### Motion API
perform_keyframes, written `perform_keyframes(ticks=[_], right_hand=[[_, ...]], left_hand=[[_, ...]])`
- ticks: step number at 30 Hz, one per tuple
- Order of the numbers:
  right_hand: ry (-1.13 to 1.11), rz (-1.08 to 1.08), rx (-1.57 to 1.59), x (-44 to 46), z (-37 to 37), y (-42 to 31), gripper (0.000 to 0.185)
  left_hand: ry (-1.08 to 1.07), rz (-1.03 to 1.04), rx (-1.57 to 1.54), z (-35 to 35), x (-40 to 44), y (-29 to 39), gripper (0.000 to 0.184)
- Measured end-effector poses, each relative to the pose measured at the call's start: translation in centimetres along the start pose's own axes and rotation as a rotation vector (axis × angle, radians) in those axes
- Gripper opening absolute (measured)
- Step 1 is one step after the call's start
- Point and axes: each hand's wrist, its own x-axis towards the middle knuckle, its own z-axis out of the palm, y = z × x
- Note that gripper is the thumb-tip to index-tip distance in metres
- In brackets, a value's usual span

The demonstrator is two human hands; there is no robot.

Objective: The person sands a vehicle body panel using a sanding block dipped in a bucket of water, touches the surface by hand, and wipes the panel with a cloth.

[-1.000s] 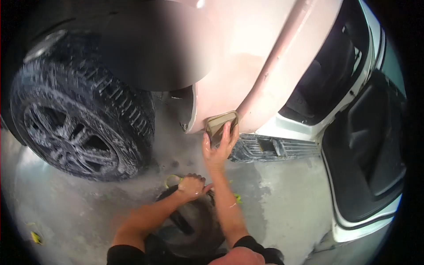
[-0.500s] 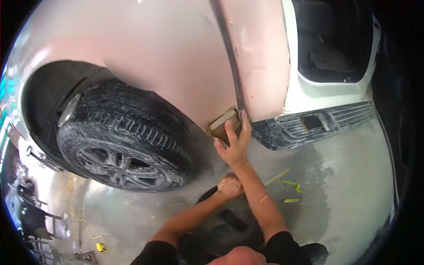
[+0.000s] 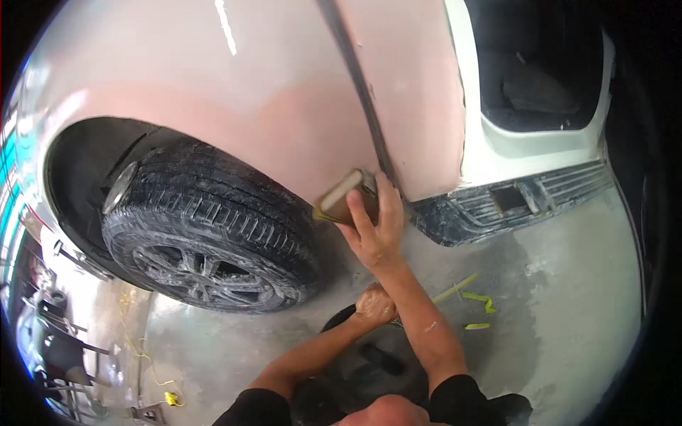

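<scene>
My right hand (image 3: 380,231) grips a sanding block (image 3: 344,195) with a pale top and brown sides. Its face lies against the lower rear corner of the car's pinkish, dusty fender (image 3: 284,135), beside the dark door gap. Below the right forearm, my left hand (image 3: 376,305) is closed and whitened with dust. Part of it is hidden behind that forearm, so whatever its fingers hold cannot be made out.
A dusty tyre and wheel (image 3: 206,234) stand left of my hands. A dirty side step (image 3: 511,202) runs rightward under the door (image 3: 419,99). Yellow-green strips (image 3: 486,302) lie on the floor, with a yellow cord (image 3: 145,355) at left. Below me is a round black seat-like object (image 3: 355,383).
The sanding block has shifted slightly left along the fender's lower edge and is tilted differently in my right hand. My left hand stays about where it was. The view has moved a little.
</scene>
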Motion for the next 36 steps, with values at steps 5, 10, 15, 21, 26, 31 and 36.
perform_keyframes(ticks=[5, 10, 15, 21, 26, 31, 36], right_hand=[[0.030, 0.031, 0.050, 3.8, 0.4, -2.5, 0.097], [-0.049, -0.015, -0.030, 1.6, 0.0, -1.4, 0.088], [-0.076, -0.008, -0.056, 2.3, 0.1, -2.0, 0.084], [-0.140, -0.033, -0.088, 1.4, -0.9, -1.3, 0.085], [-0.091, -0.021, -0.093, 4.2, 0.0, -3.1, 0.085], [-0.165, -0.041, -0.109, 1.4, -1.2, -1.2, 0.085], [-0.126, -0.012, -0.092, 4.5, -0.5, -3.4, 0.083]], left_hand=[[0.077, 0.035, 0.046, 4.2, 0.7, -1.4, 0.035], [0.013, -0.037, -0.091, 0.2, 0.7, 0.4, 0.042], [-0.089, -0.071, -0.097, -1.8, 0.6, 1.1, 0.051], [-0.025, -0.024, -0.067, -0.6, 0.5, 0.7, 0.055], [-0.066, -0.062, -0.041, -2.0, 1.0, 1.0, 0.049], [-0.015, -0.033, -0.058, -1.2, 0.4, 0.7, 0.049], [-0.065, -0.096, -0.076, -2.9, 0.4, 1.5, 0.050]])
